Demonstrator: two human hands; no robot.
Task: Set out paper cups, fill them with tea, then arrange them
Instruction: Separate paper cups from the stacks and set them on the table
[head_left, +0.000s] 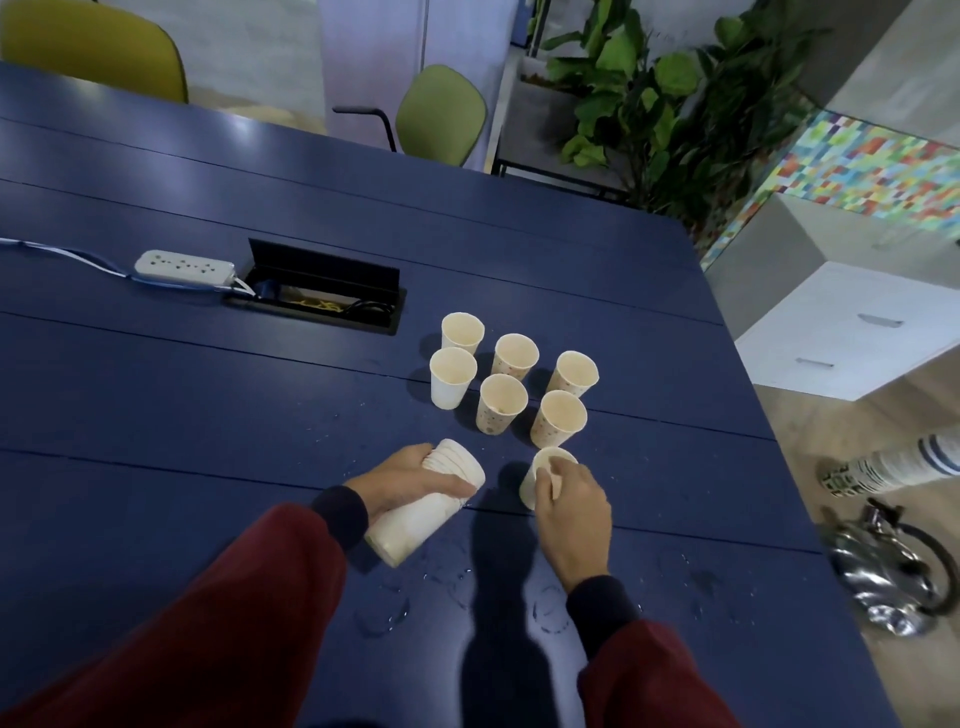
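Cups (501, 410) stand empty; left hand (410, 480) grips stack (415, 522), right hand (574, 512) another cup (530, 483).

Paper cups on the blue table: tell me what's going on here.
A person is setting out cups. The left hand grips a tilted stack of nested cups; the right hand holds a single cup at its rim, beside six cups standing on the table. None looks filled. A metal kettle waits at right.
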